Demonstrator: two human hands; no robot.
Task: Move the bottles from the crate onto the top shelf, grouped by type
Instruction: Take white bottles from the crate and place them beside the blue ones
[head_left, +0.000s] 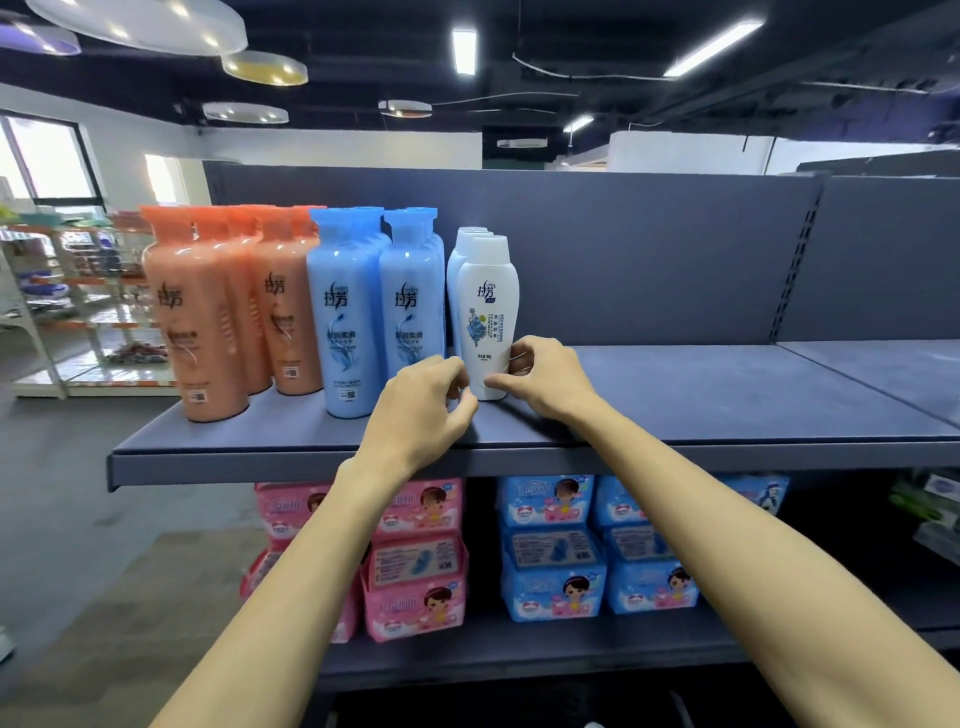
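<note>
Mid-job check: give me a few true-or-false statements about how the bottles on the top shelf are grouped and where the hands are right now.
1. The tall orange plastic bottles stand at the left end of the grey metal top shelf. True.
2. The pale blue plastic bottles stand right of the white ones. False: they stand between orange and white.
3. The left hand and right hand both have a grip on the front white plastic bottle near its base. True.
4. That bottle lies on its side. False: it stands upright.
5. Pink soft packs sit on the shelf below. True.
</note>
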